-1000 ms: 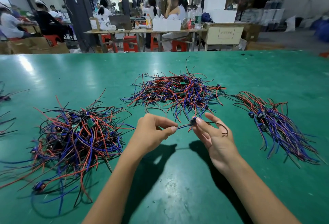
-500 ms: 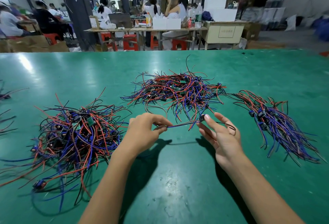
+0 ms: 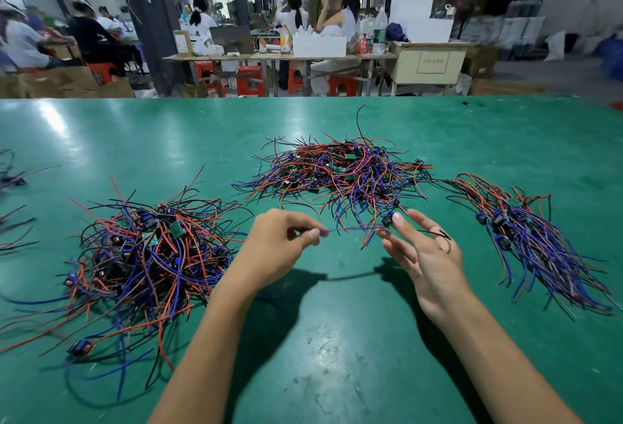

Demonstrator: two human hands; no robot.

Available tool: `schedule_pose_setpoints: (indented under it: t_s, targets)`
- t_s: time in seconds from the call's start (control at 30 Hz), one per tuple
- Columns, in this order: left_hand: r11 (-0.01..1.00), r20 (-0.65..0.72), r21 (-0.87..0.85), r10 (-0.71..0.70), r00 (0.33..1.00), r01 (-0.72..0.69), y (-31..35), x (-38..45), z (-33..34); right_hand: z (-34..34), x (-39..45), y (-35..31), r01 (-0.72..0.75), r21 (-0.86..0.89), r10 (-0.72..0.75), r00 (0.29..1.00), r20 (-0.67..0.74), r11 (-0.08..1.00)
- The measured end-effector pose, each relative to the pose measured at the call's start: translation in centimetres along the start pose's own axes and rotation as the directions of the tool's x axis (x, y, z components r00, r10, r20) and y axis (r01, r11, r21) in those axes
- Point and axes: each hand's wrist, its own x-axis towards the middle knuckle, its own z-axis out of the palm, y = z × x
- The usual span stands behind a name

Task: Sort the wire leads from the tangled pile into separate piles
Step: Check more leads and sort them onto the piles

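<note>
A single wire lead [image 3: 354, 229] stretches between my two hands above the green table [image 3: 337, 339]. My left hand [image 3: 279, 248] pinches the blue wire's end between thumb and forefinger. My right hand [image 3: 424, 255] holds the lead's small dark component at its fingertips, other fingers spread, a black wire looping over them. A tangled pile [image 3: 340, 174] of red, blue and black leads lies just beyond my hands. A second tangled pile [image 3: 145, 251] sits to the left. A combed pile [image 3: 539, 241] of leads lies to the right.
A few stray wires [image 3: 13, 180] lie at the table's far left edge. Beyond the table's far edge stand worktables [image 3: 276, 56], red stools [image 3: 249, 81] and seated people.
My hands have drawn apart, pulling the lead out straight between them. My right hand has shifted right and opened its fingers wider.
</note>
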Motion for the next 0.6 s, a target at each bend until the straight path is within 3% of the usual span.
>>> schedule_pose_setpoints:
  t_s: [0.13,0.23,0.33,0.43,0.6]
  targets:
    - [0.909,-0.318,-0.415,-0.092,0.944,-0.052,0.2,-0.2,-2.0,0.7,-0.6,-0.2,0.084,-0.147,-0.064,0.988,0.142,0.986]
    - [0.792,-0.498,-0.601,-0.265,0.825,-0.108,-0.3,-0.5,-4.0,1.0,-1.0,0.3,0.104,-0.286,-0.047,0.979,0.200,0.952]
    - [0.653,-0.606,-0.723,-0.442,0.662,-0.226,-1.0,-0.7,-5.8,1.0,-1.1,0.8,0.081,-0.381,-0.006,0.981,0.196,0.921]
    - [0.549,-0.630,-0.768,-0.556,0.542,-0.329,-1.5,-0.8,-6.5,1.0,-1.0,1.4,0.047,-0.417,0.036,0.981,0.191,0.908]
    - [0.323,-0.484,-0.873,-0.668,0.565,-0.366,-0.8,-0.5,-4.9,0.5,-0.5,2.6,0.065,-0.555,0.059,0.977,0.203,0.830]
